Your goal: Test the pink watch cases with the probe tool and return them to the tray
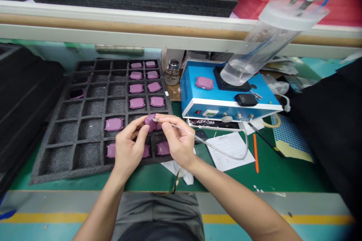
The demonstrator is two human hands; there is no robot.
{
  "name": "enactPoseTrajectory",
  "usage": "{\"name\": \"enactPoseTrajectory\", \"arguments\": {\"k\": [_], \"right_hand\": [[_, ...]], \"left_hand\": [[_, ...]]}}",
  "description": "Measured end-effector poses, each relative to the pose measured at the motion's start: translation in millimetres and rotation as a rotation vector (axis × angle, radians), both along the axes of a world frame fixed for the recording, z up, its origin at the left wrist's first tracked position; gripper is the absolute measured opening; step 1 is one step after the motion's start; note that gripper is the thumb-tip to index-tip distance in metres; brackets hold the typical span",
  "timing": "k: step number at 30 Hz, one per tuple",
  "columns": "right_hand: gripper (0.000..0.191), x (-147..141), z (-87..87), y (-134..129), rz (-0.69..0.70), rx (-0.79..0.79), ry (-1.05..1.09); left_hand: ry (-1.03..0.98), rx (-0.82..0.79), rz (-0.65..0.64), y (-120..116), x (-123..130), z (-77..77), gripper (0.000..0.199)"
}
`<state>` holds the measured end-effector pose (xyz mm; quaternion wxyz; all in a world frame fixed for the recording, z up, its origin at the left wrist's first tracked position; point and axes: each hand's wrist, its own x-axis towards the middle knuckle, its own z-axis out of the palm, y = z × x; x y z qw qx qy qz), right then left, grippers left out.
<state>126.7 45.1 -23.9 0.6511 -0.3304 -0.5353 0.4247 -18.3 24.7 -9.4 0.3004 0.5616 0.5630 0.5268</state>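
Between thumb and fingers, my left hand point(131, 145) grips a purple watch case point(149, 122) above the foam tray. My right hand point(178, 141) pinches the end of a thin clear tube point(195, 134), whose tip touches the case or lies right against it. From there the tube loops right to the front of a blue machine point(215, 103). Under and around both hands is the black foam tray point(90, 154), divided into compartments. Several more purple cases point(137, 103) lie in its right-hand columns, some partly hidden by my hands. A dark-faced watch point(77, 93) sits in the left column.
On the blue machine stand a clear cylinder point(254, 54), a purple case point(204, 83) and a black case point(246, 99). A glass bottle point(172, 72) is beside the tray. Paper point(226, 150) and an orange stick point(256, 153) lie at right. A shelf edge point(141, 32) crosses above.
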Motion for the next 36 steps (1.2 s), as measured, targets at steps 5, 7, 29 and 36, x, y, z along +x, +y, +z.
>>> {"name": "enactPoseTrajectory", "arguments": {"k": [5,7,29,36], "right_hand": [[0.016,-0.1,0.0,-0.8,-0.014,-0.01,-0.019],[0.015,-0.2,0.0,-0.8,-0.011,-0.009,-0.019],[0.015,-0.7,-0.9,2.1,-0.011,0.006,-0.022],[0.013,0.9,-0.8,-5.1,-0.027,0.012,0.031]], "left_hand": [[-0.008,-0.016,-0.002,-1.4,-0.9,-1.9,0.036],[-0.012,-0.015,-0.004,-1.8,-1.2,-2.1,0.036],[-0.014,-0.012,-0.007,2.0,1.2,2.7,0.04],[0.211,0.034,0.011,-4.8,-6.1,16.7,0.032]]}}
